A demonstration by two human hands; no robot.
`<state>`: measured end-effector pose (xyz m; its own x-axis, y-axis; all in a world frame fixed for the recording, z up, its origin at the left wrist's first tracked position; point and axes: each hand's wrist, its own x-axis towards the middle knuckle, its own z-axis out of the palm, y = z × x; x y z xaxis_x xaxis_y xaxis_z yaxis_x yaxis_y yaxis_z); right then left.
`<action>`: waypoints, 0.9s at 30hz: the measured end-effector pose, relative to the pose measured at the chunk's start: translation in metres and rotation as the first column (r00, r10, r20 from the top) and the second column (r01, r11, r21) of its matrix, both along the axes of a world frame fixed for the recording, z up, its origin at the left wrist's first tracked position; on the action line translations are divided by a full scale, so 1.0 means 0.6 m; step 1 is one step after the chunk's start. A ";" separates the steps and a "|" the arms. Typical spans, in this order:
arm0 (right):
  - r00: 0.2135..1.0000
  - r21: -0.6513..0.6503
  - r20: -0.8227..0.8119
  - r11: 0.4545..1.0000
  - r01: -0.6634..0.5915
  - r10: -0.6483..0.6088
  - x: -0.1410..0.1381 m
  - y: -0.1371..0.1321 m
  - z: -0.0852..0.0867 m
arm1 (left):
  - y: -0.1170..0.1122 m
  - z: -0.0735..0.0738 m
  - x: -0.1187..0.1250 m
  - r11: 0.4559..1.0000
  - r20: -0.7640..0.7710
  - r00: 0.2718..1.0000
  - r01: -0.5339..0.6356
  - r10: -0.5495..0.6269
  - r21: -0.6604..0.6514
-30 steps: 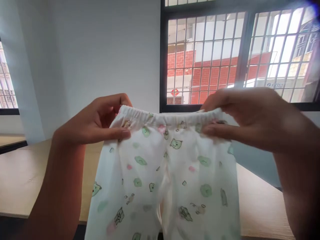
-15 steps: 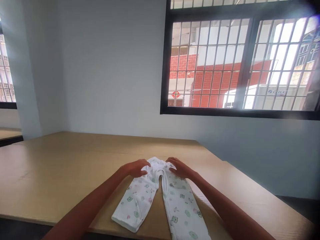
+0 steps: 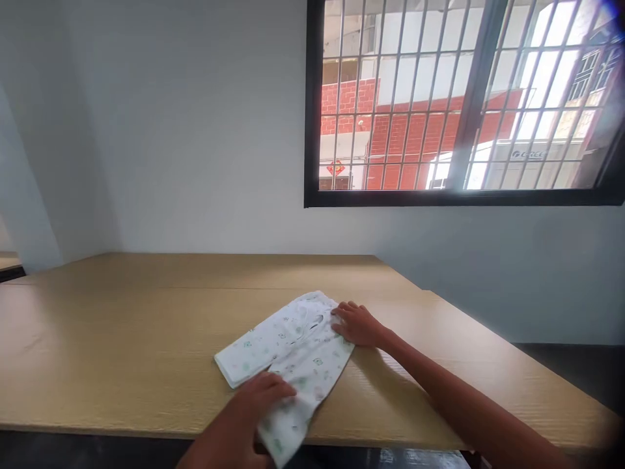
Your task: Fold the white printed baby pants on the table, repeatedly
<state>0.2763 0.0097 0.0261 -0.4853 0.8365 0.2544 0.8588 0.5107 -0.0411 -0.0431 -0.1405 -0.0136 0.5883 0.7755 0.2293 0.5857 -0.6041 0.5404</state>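
Left hand (image 3: 258,405), half-curled, lies over the trousers (image 3: 317,361) at seven o'clock; right hand (image 3: 359,324), bent, at two; whether either grips, I cannot tell. Worktop (image 3: 137,365) carries them at six o'clock. Likely light, limp; best held by waistband (image 3: 316,298).

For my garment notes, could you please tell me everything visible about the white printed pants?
The white pants look like cloth with small, mostly green prints. They lie creased on the table, waist farthest away, legs angled apart, the nearer leg reaching past the front edge. The right grip touches the waist end; the left grip is at the nearer leg, its hold unclear.
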 end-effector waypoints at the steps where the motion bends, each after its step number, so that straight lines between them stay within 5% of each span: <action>1: 1.000 0.003 0.014 1.000 -0.003 0.003 0.001 -0.028 0.005 | -0.001 -0.001 -0.035 0.999 0.022 0.999 -0.041 0.042 -0.035; 5: 0.997 -0.017 0.044 0.998 -0.058 0.059 0.005 -0.159 0.030 | -0.004 -0.009 -0.151 0.988 0.130 0.981 -0.136 0.144 -0.068; 9: 0.993 -0.108 -0.019 0.988 -0.114 0.113 0.027 -0.259 0.026 | -0.007 -0.017 -0.215 0.993 0.269 0.958 -0.078 0.099 -0.089; 13: 0.974 -0.057 -0.141 0.981 -0.187 0.177 0.056 -0.294 -0.028 | -0.028 -0.003 -0.235 0.960 0.272 0.943 -0.125 0.193 -0.249; 17: 0.904 0.098 -0.321 0.960 -0.263 0.281 0.070 -0.297 -0.064 | -0.034 0.052 -0.225 0.934 0.237 0.920 -0.252 0.312 -0.252; 22: 0.813 -0.047 -0.582 0.998 -0.047 0.011 0.053 -0.274 -0.018 | 0.070 0.129 -0.171 0.971 0.295 0.934 -0.152 0.202 -0.182; 24: 0.748 -0.179 -0.654 0.984 -0.010 -0.112 0.045 -0.250 0.007 | 0.138 0.131 -0.137 0.963 0.334 0.914 -0.168 0.232 -0.211; 27: 0.677 -0.297 -0.703 0.955 -0.005 -0.215 0.043 -0.200 0.024 | 0.229 0.099 -0.088 0.923 0.281 0.891 -0.292 0.358 -0.251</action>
